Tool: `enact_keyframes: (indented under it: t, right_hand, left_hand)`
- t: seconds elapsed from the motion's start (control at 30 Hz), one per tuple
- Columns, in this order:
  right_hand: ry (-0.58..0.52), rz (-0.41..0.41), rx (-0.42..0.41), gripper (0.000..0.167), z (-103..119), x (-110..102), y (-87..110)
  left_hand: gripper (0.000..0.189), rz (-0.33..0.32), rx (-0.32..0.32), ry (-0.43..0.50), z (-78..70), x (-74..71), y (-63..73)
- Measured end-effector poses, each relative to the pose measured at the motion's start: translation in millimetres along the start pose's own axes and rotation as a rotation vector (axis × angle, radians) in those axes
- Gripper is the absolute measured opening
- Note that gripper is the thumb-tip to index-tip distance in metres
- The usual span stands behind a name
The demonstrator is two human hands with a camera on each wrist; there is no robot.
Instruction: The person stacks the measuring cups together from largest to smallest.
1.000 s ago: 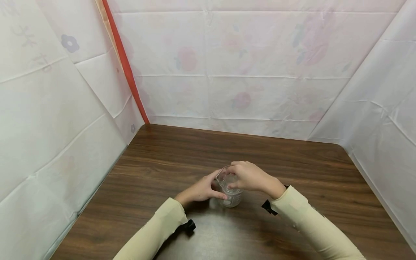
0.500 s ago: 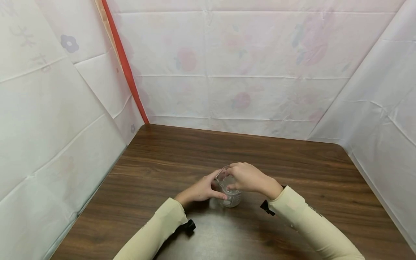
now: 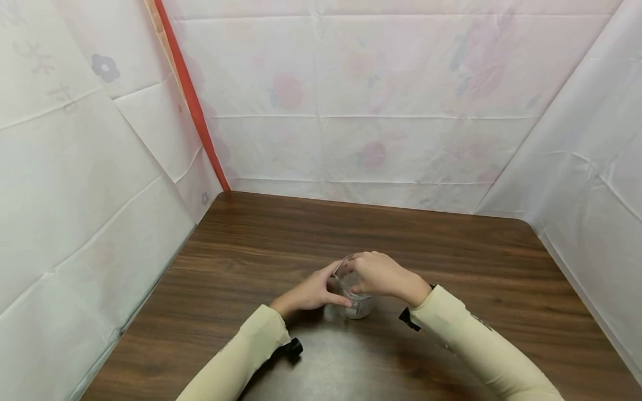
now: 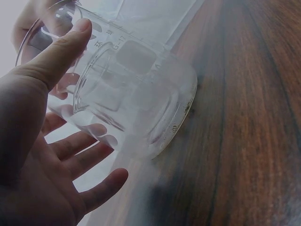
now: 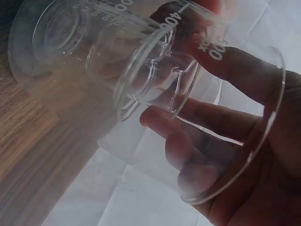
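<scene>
A large clear glass beaker (image 3: 359,308) with white graduation marks stands on the table, smaller clear glassware nested in it. My left hand (image 3: 310,291) grips the large beaker from the left, thumb in front and fingers behind. In the left wrist view that thumb (image 4: 59,52) lies against the glass. From the right, my right hand (image 3: 385,275) reaches down into its mouth. The right wrist view shows its thumb and fingers around the rim of a smaller beaker (image 5: 134,77) inside. Overlapping reflections hide whether more than one smaller vessel is nested there.
The dark wood-grain table (image 3: 281,223) extends around both hands. White patterned sheets (image 3: 421,100) hang behind it and on both sides. A red strip (image 3: 193,94) runs down the back left corner. Black wrist mounts (image 3: 292,348) sit below the sleeves.
My right hand and forearm have shifted slightly to the left at the beaker's mouth. The left hand and the large beaker stay nearly where they were.
</scene>
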State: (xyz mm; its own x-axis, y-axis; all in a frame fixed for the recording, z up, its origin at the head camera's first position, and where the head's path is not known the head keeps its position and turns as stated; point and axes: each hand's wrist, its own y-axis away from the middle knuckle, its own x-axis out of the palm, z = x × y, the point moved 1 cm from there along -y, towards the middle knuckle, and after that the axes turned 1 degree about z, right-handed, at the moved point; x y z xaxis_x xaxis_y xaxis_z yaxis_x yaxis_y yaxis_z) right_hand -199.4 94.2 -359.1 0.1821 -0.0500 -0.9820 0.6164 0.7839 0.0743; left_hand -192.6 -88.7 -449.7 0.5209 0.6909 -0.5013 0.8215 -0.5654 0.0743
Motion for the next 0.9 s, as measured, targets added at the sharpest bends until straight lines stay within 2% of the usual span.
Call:
enact_keyframes:
  t: [0.57, 0.9]
  right_hand:
    - [0.1, -0.018, -0.011, 0.028, 2.0, 6.4, -4.5]
    - [0.094, 0.0, 0.006, 0.029, 2.9, 5.3, -5.0]
  left_hand:
    - [0.098, 0.007, 0.007, 0.02, 1.1, 0.4, 0.2]
    - [0.1, 0.004, 0.012, 0.028, 1.1, 0.9, -0.5]
